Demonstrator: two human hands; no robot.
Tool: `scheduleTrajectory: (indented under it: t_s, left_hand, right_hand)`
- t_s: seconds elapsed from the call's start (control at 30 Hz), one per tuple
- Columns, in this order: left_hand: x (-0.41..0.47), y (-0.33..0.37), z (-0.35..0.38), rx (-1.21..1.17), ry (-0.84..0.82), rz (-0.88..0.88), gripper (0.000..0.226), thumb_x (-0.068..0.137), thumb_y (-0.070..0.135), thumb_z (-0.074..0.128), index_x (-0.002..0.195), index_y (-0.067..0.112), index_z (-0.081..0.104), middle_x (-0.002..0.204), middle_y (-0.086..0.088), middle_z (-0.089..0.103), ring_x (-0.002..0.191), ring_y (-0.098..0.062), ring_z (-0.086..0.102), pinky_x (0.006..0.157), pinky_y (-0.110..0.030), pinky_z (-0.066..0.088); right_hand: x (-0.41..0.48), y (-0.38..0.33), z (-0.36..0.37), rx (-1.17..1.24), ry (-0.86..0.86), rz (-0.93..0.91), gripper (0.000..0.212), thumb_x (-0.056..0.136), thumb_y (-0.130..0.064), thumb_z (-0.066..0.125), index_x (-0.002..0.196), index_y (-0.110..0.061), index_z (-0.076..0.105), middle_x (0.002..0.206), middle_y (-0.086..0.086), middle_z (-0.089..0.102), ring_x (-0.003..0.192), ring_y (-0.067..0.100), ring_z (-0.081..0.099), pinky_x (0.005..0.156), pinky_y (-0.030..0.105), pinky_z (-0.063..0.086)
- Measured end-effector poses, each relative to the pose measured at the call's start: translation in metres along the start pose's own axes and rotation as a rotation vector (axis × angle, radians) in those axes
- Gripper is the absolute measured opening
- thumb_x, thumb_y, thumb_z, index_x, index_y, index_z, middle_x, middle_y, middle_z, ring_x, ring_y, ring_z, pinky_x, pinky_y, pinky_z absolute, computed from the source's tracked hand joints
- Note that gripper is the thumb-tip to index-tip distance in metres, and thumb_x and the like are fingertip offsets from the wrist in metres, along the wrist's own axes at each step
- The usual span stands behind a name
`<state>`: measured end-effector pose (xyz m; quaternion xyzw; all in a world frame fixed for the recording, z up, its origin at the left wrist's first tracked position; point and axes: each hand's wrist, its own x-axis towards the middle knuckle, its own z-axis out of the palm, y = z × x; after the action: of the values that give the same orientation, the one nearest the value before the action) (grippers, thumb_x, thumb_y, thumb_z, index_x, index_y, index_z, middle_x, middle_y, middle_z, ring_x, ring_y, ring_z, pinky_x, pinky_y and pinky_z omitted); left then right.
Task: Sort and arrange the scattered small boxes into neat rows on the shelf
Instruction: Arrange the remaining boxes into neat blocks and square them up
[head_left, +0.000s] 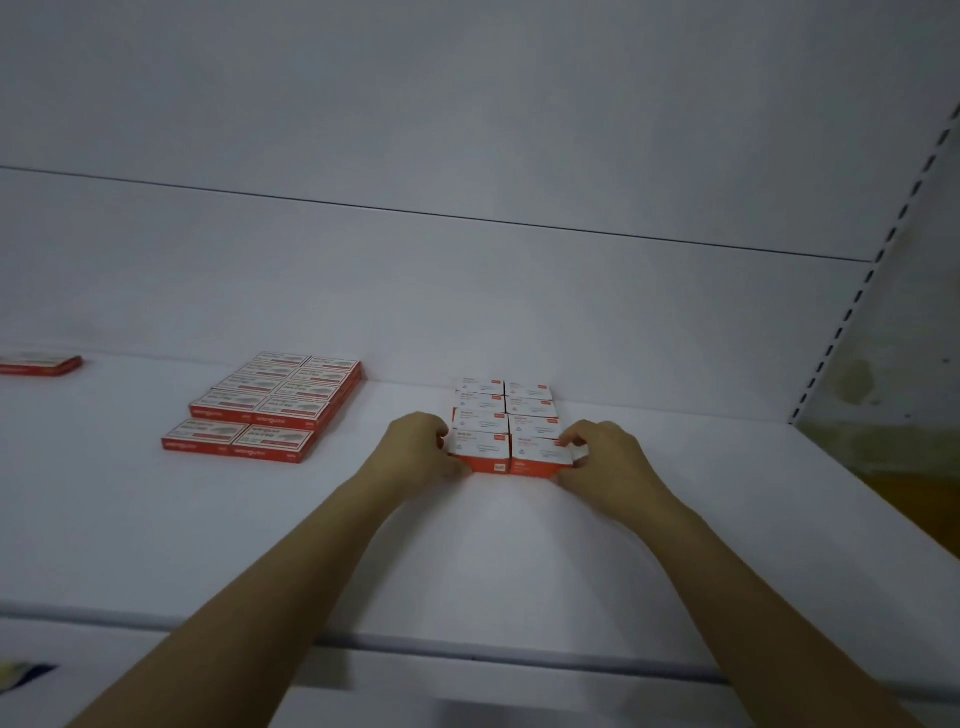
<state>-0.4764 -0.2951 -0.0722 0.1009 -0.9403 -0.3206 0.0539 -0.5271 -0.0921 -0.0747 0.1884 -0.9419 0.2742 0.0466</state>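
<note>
Two tight columns of small white-topped, red-sided boxes (506, 415) run from mid-shelf back to the rear wall. My left hand (421, 452) grips the left side of the front-left box (480, 452), fingers curled at its edge. My right hand (605, 460) pinches the right side of the front-right box (540, 456). Both front boxes sit flush against each other on the white shelf (519, 561).
A block of flat red boxes (270, 410) lies in two columns to the left, its front pair slightly apart from the others. One more flat red box (39, 365) sits at the far left. A slotted upright (852, 306) bounds the shelf on the right.
</note>
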Motion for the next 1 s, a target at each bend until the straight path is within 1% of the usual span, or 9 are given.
scheduleTrajectory:
  t_s: [0.07, 0.27, 0.37, 0.47, 0.53, 0.7, 0.8, 0.9, 1.0]
  left_hand:
    - [0.002, 0.002, 0.001, 0.009, -0.004, 0.005, 0.020, 0.077, 0.020, 0.074, 0.093, 0.011, 0.066, 0.092, -0.003, 0.058, 0.081, -0.016, 0.051, 0.058, -0.018, 0.037]
    - [0.005, 0.004, 0.003, 0.018, -0.002, 0.007, 0.021, 0.078, 0.017, 0.072, 0.094, 0.004, 0.070, 0.086, -0.005, 0.061, 0.076, -0.014, 0.051, 0.052, -0.016, 0.034]
    - [0.002, 0.008, 0.001, 0.114, -0.003, -0.008, 0.024, 0.082, 0.023, 0.069, 0.094, 0.003, 0.065, 0.095, -0.011, 0.062, 0.081, -0.020, 0.055, 0.059, -0.022, 0.041]
    - [-0.008, 0.011, -0.010, 0.212, 0.026, -0.001, 0.048, 0.084, 0.032, 0.066, 0.119, 0.001, 0.056, 0.121, -0.014, 0.056, 0.107, -0.025, 0.055, 0.082, -0.029, 0.046]
    - [-0.018, 0.005, -0.023, 0.255, 0.083, 0.000, 0.050, 0.086, 0.034, 0.064, 0.125, 0.004, 0.054, 0.127, -0.013, 0.053, 0.115, -0.025, 0.051, 0.090, -0.030, 0.042]
    - [-0.058, -0.034, -0.070, 0.320, 0.209, -0.130, 0.047, 0.087, 0.033, 0.062, 0.123, 0.005, 0.055, 0.125, -0.013, 0.056, 0.111, -0.027, 0.053, 0.088, -0.031, 0.042]
    - [-0.089, -0.069, -0.100, 0.332, 0.273, -0.218, 0.041, 0.089, 0.027, 0.061, 0.125, 0.009, 0.055, 0.129, -0.010, 0.057, 0.113, -0.027, 0.055, 0.093, -0.031, 0.044]
    - [-0.118, -0.109, -0.131, 0.365, 0.304, -0.357, 0.040, 0.090, 0.030, 0.060, 0.123, 0.007, 0.055, 0.124, -0.011, 0.057, 0.109, -0.025, 0.054, 0.091, -0.029, 0.043]
    - [-0.140, -0.150, -0.163, 0.404, 0.321, -0.468, 0.044, 0.090, 0.033, 0.059, 0.124, 0.006, 0.053, 0.124, -0.012, 0.054, 0.111, -0.026, 0.052, 0.092, -0.031, 0.043]
  right_hand:
    - [0.001, -0.001, 0.003, 0.007, 0.014, -0.003, 0.040, 0.080, -0.020, 0.070, 0.116, -0.012, 0.057, 0.119, 0.009, 0.052, 0.100, 0.020, 0.059, 0.080, 0.021, 0.046]
    - [0.005, -0.005, 0.001, -0.071, -0.026, 0.009, 0.042, 0.080, -0.021, 0.071, 0.118, -0.011, 0.057, 0.119, 0.010, 0.053, 0.102, 0.020, 0.057, 0.081, 0.022, 0.044]
    - [0.007, -0.016, -0.008, -0.192, -0.128, -0.005, 0.044, 0.080, -0.025, 0.070, 0.120, -0.012, 0.055, 0.120, 0.010, 0.048, 0.107, 0.023, 0.053, 0.082, 0.023, 0.043]
    - [0.013, -0.034, -0.017, -0.316, -0.181, -0.021, 0.055, 0.080, -0.033, 0.068, 0.128, -0.014, 0.050, 0.126, 0.012, 0.040, 0.115, 0.027, 0.045, 0.092, 0.032, 0.043]
    - [0.018, -0.050, -0.018, -0.330, -0.158, -0.084, 0.055, 0.083, -0.036, 0.065, 0.130, -0.014, 0.048, 0.127, 0.013, 0.040, 0.117, 0.029, 0.044, 0.094, 0.034, 0.041]
    - [0.029, -0.110, 0.003, -0.319, -0.173, -0.324, 0.048, 0.087, -0.037, 0.059, 0.128, -0.014, 0.049, 0.127, 0.013, 0.043, 0.117, 0.030, 0.044, 0.095, 0.035, 0.039]
    - [0.027, -0.155, 0.028, -0.317, -0.212, -0.449, 0.045, 0.088, -0.036, 0.057, 0.128, -0.015, 0.049, 0.128, 0.013, 0.044, 0.117, 0.030, 0.045, 0.095, 0.036, 0.040]
    - [0.022, -0.204, 0.055, -0.314, -0.232, -0.570, 0.041, 0.089, -0.033, 0.055, 0.125, -0.015, 0.053, 0.127, 0.013, 0.049, 0.113, 0.029, 0.050, 0.093, 0.035, 0.042]
    - [0.018, -0.250, 0.083, -0.305, -0.267, -0.638, 0.042, 0.089, -0.034, 0.054, 0.125, -0.013, 0.053, 0.130, 0.013, 0.048, 0.118, 0.029, 0.046, 0.096, 0.035, 0.038]
